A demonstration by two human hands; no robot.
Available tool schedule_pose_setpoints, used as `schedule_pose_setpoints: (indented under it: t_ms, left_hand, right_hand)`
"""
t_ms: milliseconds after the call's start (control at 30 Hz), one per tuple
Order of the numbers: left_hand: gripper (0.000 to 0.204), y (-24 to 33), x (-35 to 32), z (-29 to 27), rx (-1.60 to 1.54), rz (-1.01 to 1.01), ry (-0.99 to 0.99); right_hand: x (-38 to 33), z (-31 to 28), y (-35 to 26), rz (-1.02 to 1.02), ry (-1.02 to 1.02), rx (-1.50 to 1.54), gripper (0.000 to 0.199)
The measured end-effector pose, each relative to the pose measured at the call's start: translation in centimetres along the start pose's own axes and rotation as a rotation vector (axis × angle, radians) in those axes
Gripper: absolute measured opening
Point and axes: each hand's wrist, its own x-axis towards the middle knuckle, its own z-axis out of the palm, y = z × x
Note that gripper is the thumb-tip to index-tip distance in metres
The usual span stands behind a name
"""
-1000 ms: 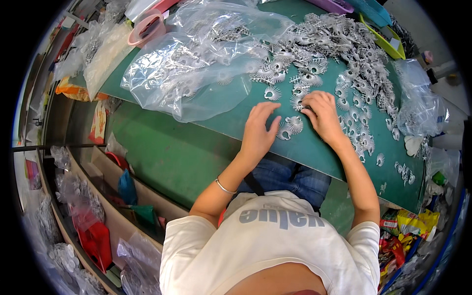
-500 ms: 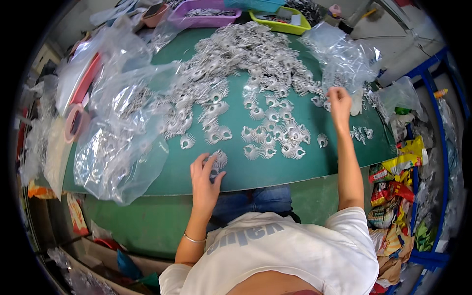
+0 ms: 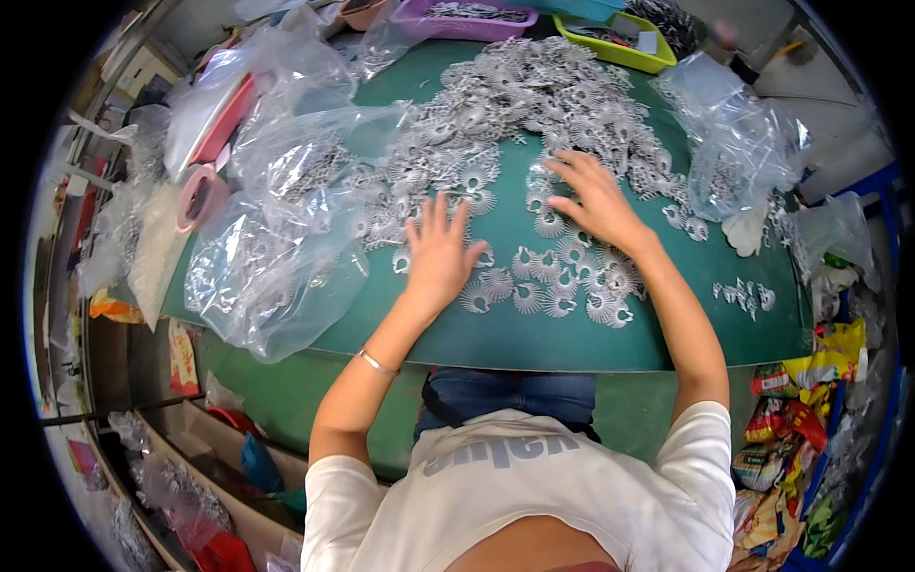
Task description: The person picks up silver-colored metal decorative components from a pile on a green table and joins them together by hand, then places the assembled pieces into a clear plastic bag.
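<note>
Item, as I see it: left hand flat, fingers splayed wide, holding nothing, over silver fan-shaped metal parts lying just beyond and beside its fingertips on the green table, right hand likewise spread, pressing parts, probably to spread them.

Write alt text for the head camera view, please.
A person's left hand and right hand lie flat, fingers spread, on small silver fan-shaped metal parts scattered over a green table. Clear plastic bags of parts lie left.
</note>
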Motion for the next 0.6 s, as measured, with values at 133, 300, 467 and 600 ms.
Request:
schedule_pose_setpoints:
  t_ms: [133, 300, 467, 600]
  left_hand:
    - [0.061, 1.2, -1.0, 0.2, -0.198, 0.094, -0.025]
    - [0.041, 2.9, -4.2, -1.9, -0.247, 0.241, -0.178]
    - [0.043, 3.2, -4.7, -2.6, -0.501, 0.229, -0.112]
    - [0.052, 2.0, -4.0, -2.9, -0.408, 0.078, 0.009]
  right_hand:
    - [-1.0, 4.4, -2.7, -0.011, -0.166, -0.101, 0.050]
    - [-2.4, 1.1, -4.0, -0.074, -0.465, 0.201, 0.049]
    - [1.4, 1.4, -5.3, 0.052, -0.234, 0.295, 0.051]
    - [1.0, 3.5, -5.2, -0.079, -0.333, 0.294, 0.055]
